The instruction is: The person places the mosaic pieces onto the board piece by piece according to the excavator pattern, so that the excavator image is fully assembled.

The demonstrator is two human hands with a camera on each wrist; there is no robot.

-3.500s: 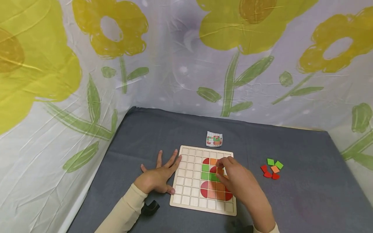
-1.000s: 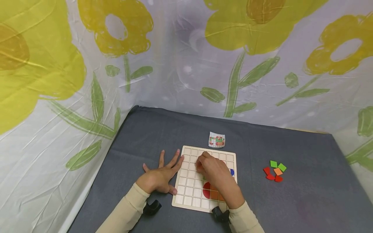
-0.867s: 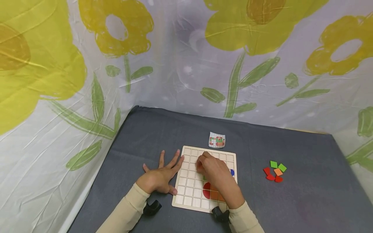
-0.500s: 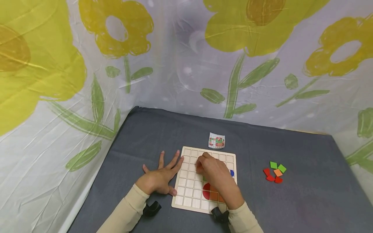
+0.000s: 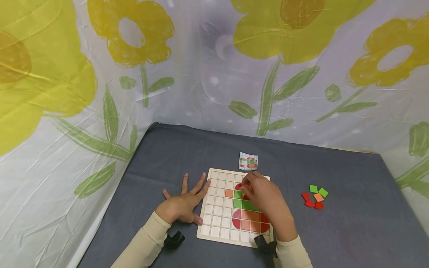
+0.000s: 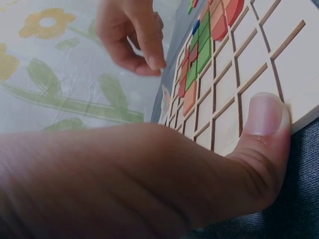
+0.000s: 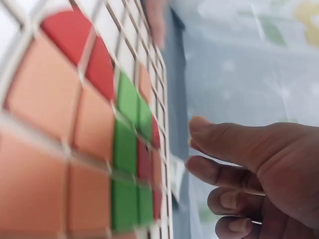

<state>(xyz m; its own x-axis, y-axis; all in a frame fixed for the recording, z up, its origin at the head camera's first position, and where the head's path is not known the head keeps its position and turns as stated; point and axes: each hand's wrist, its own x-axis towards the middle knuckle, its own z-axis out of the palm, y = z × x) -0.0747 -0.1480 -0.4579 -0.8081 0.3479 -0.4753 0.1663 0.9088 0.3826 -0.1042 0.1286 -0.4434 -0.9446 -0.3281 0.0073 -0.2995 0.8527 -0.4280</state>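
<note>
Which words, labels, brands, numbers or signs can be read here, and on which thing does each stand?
None reads clearly.
White yellow-flowered fabric backdrop: faint letter-like marks, left wrist view's top-left corner, blurred.
Small white paper card with coloured grid: any text too small to read.
Pale flat wooden grid board: none visible.

On the tabletop, the board lies in the middle. The card is just behind it, and six loose tiles are well to its right. The set tiles sit in the board's right-hand cells, one lone tile immediately left of them. The left grip lies along the board's left edge; the right grip is above its right part. Behind the tabletop hangs the curtain.
</note>
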